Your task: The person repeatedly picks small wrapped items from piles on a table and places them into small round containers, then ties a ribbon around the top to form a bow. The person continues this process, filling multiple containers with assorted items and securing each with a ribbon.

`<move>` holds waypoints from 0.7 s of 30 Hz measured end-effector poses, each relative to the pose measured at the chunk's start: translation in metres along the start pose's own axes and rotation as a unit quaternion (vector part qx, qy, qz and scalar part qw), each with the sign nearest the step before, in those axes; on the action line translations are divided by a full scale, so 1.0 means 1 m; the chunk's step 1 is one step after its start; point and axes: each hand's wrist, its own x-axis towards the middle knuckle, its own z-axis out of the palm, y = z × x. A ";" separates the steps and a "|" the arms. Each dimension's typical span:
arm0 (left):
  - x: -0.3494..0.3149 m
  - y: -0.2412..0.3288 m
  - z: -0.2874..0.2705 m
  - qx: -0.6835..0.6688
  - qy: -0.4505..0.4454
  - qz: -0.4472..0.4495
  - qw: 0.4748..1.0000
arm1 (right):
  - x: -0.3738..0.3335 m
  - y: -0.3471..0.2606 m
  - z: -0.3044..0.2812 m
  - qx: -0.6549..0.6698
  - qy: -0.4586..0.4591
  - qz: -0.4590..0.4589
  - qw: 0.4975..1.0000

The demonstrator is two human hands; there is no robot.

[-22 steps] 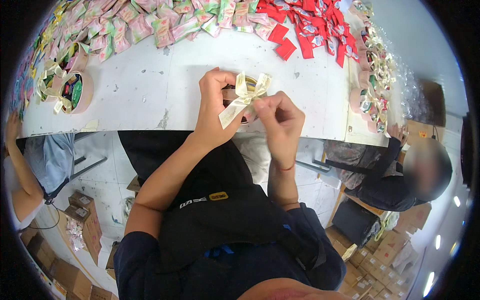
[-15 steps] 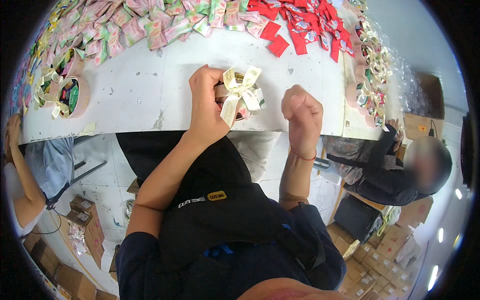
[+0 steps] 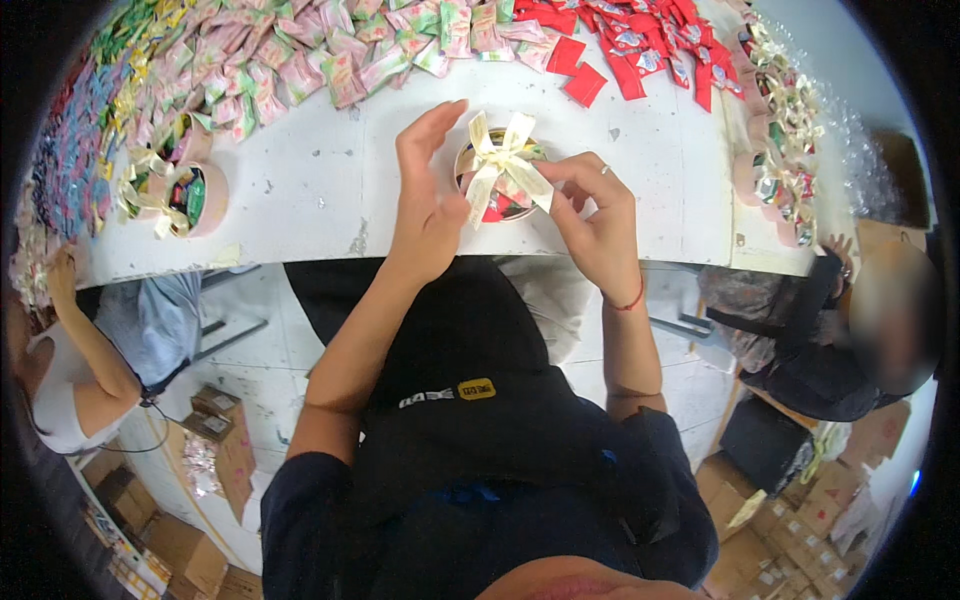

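A small round gift box (image 3: 460, 168) of wrapped sweets stands on the table in front of me. Across its top sits a cream ribbon bow (image 3: 500, 160), its loops and tails spread over the sweets. My left hand (image 3: 428, 200) is beside the box on its left, fingers stretched upward and thumb apart, holding nothing. On the right side, my right hand (image 3: 598, 215) pinches the bow's right-hand part between thumb and index finger. The fingertips partly cover the ribbon and the box's right rim there.
Pink-and-green wrapped sweets (image 3: 340, 75) and red packets (image 3: 640, 50) lie heaped along the table's far side. Pink ribboned boxes stand at left (image 3: 210, 200) and in a right-hand row (image 3: 750, 175). Co-workers sit at both sides: a bare arm (image 3: 105, 365) at left, a dark sleeve (image 3: 800, 310) at right.
My left hand has let go of the box and opened beside it. My right hand has moved left from beside the box and taken hold of the bow. The whole view has shifted slightly.
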 end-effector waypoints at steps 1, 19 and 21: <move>-0.002 0.015 -0.017 0.031 -0.076 -0.052 0.995 | 0.000 0.001 0.001 0.003 0.006 -0.003 1.000; 0.020 0.007 -0.007 0.051 -0.165 -0.189 0.967 | 0.032 -0.003 -0.013 -0.108 -0.075 -0.121 0.984; 0.022 0.013 -0.013 0.030 -0.207 -0.190 0.959 | 0.035 -0.004 -0.014 -0.079 -0.074 -0.116 0.987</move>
